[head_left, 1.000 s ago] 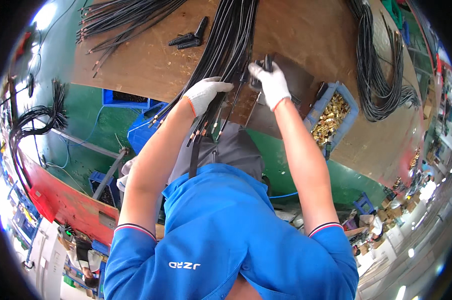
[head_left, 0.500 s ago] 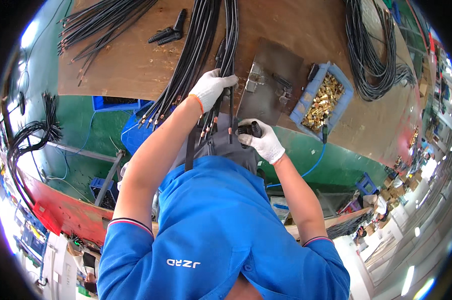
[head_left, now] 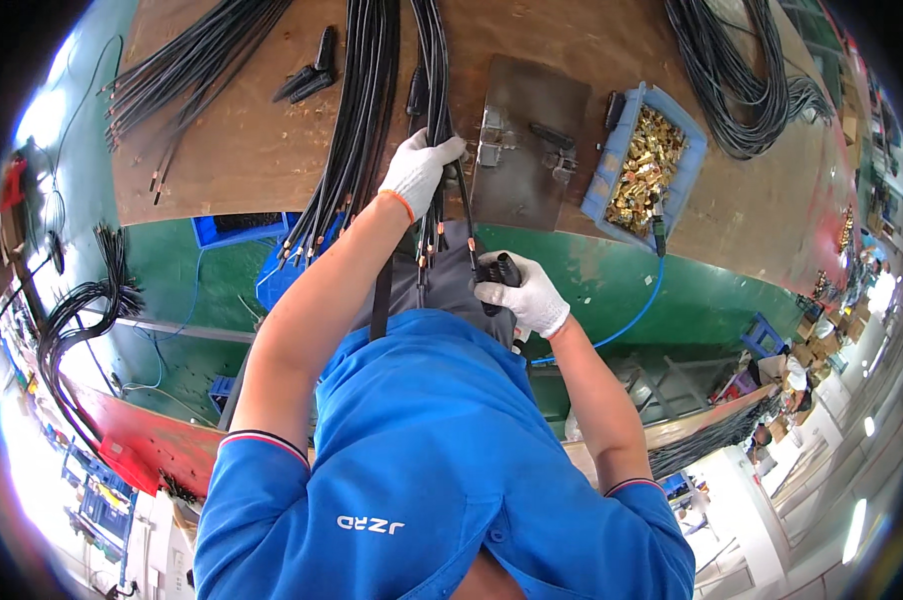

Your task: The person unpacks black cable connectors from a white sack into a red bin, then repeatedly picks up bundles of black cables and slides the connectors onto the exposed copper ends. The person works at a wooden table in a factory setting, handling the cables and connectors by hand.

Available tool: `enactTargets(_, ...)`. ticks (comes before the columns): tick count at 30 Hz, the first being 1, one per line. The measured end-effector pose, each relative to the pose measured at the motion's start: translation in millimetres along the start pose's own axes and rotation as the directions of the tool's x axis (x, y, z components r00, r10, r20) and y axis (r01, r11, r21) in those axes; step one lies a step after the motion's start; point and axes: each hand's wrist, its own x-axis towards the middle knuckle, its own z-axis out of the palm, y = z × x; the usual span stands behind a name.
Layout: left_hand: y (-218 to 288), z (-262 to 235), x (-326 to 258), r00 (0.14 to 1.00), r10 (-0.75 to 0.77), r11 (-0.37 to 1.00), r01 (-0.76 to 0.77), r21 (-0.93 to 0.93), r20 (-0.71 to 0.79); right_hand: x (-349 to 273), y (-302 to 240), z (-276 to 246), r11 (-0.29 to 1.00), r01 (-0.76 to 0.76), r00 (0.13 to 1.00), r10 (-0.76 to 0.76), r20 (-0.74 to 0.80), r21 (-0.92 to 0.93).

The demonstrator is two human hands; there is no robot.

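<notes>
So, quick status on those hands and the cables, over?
Left hand grips black cable bundle at bench edge. Right hand holds black connector on one cable end. Nothing in the way.

you wear a bright blue short-sleeved shirt with small white lettering on the chest and striped red, white and dark trim at the sleeve cuffs. a white knit glove covers your left hand (head_left: 422,170), orange-edged at the wrist, and another your right hand (head_left: 527,295).
</notes>
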Motion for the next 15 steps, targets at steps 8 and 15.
enactTargets(8,11,-4,-1,0.994,-0.109,0.993,0.108,0.045,0.027,50,-26,20,0.992,0.118,0.935,-0.123,-0.332,-0.035)
enactTargets(15,35,-37,-25,0.999,-0.042,0.989,0.046,0.141,-0.028,172,-97,-4,0.959,0.194,0.888,-0.261,-0.378,-0.207)
